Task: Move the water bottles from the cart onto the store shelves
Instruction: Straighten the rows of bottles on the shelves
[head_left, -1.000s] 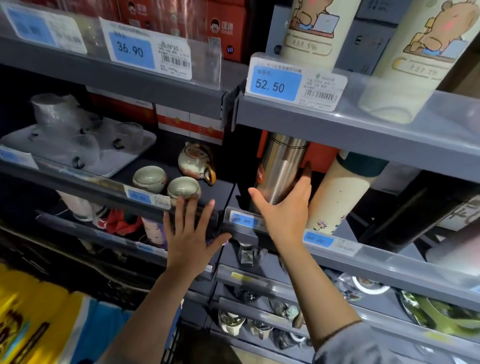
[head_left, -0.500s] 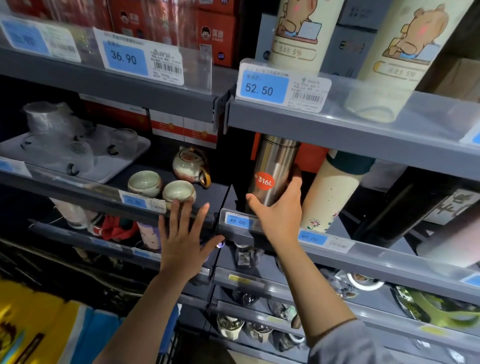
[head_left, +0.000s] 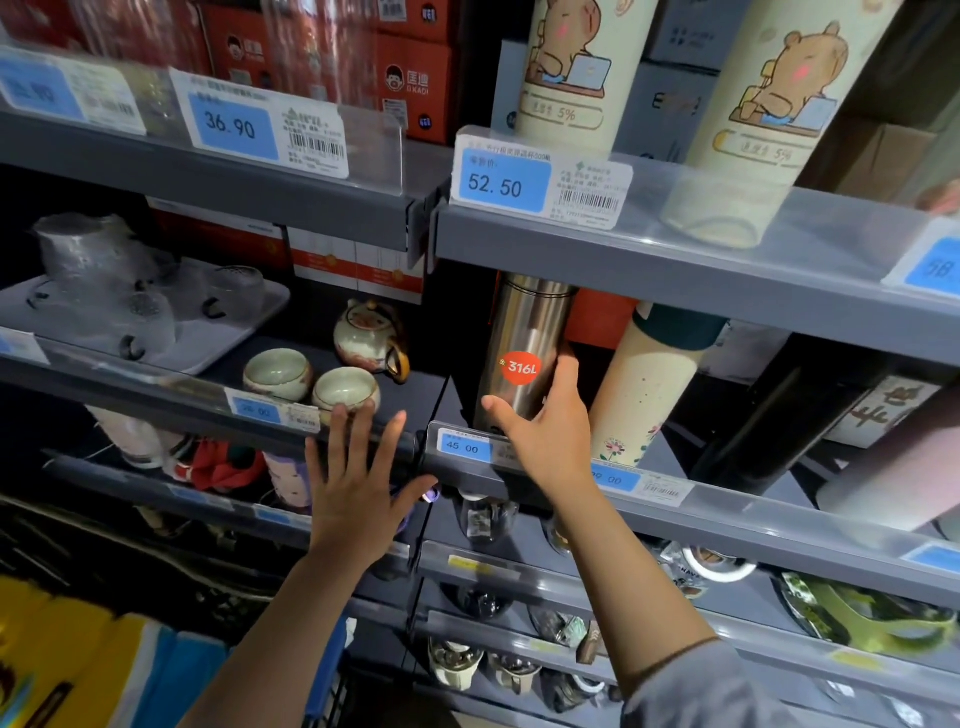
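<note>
A steel water bottle (head_left: 524, 338) with a round orange "316L" sticker stands upright on the middle right shelf (head_left: 727, 512), behind the 45.00 price tag. My right hand (head_left: 545, 436) grips its lower part, thumb to the left and fingers round the right side. My left hand (head_left: 358, 493) is spread flat with straight fingers in front of the left shelf's front rail (head_left: 171, 400), holding nothing. A cream bottle (head_left: 644, 395) with a dark green cap stands just right of the steel one.
Two tea cups (head_left: 311, 382) and a small teapot (head_left: 369, 338) sit on the left shelf beside a tray of glass cups (head_left: 130, 306). Tall cream bear-print bottles (head_left: 571, 73) stand on the upper shelf. A dark bottle (head_left: 769, 421) leans at right. Lower shelves hold small glassware.
The steel bottle has turned in my right hand, so the orange sticker now faces forward. My left hand has stayed spread by the left rail.
</note>
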